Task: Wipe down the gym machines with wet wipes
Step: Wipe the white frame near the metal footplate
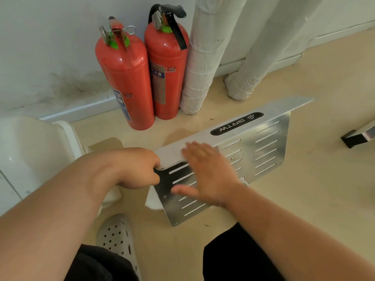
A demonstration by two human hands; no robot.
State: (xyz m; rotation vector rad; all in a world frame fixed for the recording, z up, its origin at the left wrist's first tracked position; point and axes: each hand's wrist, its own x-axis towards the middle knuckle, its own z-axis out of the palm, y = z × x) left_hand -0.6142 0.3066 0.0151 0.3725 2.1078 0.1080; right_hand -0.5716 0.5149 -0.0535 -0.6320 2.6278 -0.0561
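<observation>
This looks like a corner of an indoor service room, possibly in a gym. Two red fire extinguishers stand by the stained white wall beside wrapped pipes. A slotted metal panel with a brand badge is low over the beige floor.

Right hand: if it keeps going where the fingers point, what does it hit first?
The right hand likely meets the top flange of the metal panel, just ahead of it. Above that, the right-side fire extinguisher is next. Hand blurred, height unclear.
</observation>
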